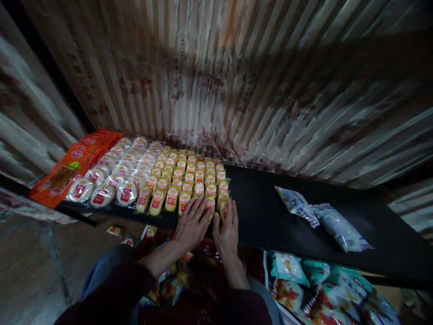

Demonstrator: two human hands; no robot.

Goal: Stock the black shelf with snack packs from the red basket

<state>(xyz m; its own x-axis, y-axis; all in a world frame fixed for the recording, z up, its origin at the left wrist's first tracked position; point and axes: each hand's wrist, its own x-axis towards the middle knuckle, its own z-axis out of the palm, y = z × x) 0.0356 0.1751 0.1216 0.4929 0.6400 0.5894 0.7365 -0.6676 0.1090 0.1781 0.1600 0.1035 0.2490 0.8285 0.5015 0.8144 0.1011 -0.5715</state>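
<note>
Several rows of small yellow snack packets point(189, 174) lie on a black shelf point(270, 212). My left hand point(193, 222) lies flat with fingers spread on the front packets of the right-hand rows. Beside it my right hand point(227, 228) rests on the front packets of the rightmost row, fingers straight and together. Neither hand grips a packet. Left of the yellow rows lie rows of round white packets with red labels point(117, 174), and further left orange packets point(69, 169).
Two white-and-blue snack bags point(321, 216) lie loose on the right part of the shelf. Below the shelf, a red basket point(189, 271) and several colourful bags point(324, 289) sit near my knees. A striped wrapped wall rises behind the shelf.
</note>
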